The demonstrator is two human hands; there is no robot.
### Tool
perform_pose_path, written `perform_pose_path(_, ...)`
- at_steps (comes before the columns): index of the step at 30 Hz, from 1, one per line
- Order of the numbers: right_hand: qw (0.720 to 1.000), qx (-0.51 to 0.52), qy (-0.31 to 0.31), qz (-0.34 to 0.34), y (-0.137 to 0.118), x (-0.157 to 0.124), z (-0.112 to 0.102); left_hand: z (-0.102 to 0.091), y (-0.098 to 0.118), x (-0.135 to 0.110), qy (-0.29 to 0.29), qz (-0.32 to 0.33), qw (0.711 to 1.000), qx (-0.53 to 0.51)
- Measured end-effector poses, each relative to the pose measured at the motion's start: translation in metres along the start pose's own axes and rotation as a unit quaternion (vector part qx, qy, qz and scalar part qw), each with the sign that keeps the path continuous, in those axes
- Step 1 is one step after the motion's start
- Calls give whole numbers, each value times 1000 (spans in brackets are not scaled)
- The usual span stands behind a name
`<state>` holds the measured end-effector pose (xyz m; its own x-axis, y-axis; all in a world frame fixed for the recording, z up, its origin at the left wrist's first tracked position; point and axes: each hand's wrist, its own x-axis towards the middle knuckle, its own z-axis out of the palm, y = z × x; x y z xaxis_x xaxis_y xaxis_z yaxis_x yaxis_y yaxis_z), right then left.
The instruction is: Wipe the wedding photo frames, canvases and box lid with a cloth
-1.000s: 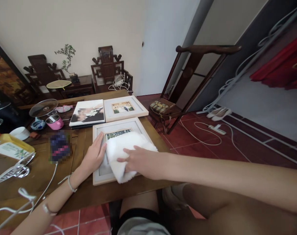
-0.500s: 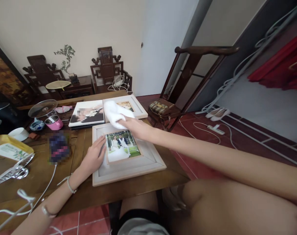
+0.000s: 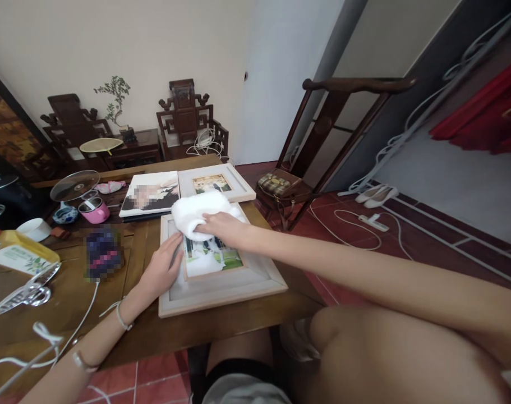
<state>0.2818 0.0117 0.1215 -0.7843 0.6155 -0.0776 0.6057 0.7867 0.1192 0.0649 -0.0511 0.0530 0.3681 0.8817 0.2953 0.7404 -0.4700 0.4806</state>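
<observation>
A pale wooden picture frame lies flat near the table's edge, with a wedding photo at its middle. My right hand is closed on a folded white cloth, which covers the frame's far part and the top of the photo. On the frame's left border rests my left hand, its fingers stretched out flat and nothing gripped in them. Behind are a second pale frame with a photo and a white-covered photo album, partly blurred out.
Scissors, a yellow bottle, a pink mug, a white bowl and a blurred device on a white cable stand on the wooden table. A wooden chair holding a plaid bag is beyond the right corner.
My right hand has brought the white cloth nearer, from between the two frames onto the near frame and the photo's top. My left hand has stayed on the frame's left border.
</observation>
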Motion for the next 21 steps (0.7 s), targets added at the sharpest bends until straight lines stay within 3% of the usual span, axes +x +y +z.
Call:
perform_pose_path(7,993,5,-82,90,18,-29,-14,4,-8,-2,-1,-14,1000,8)
perform_pose_path(11,985,45,-130,108,32,-40,-25,5,-10,-3,1,-18,1000,3)
perform_pose_path(13,987,44,-94,123,38,-44,-29,5,-11,-4,3,-23,1000,0)
perform_pose_path(16,987,-2,13,158,41,-46,-28,6,-12,-4,3,-26,1000,1)
perform_pose_path(18,986,-49,65,144,42,-46,-22,6,-12,-4,0,-25,1000,7)
perform_pose_path(21,989,-99,62,87,44,-44,-4,6,-12,-4,-2,-22,1000,14)
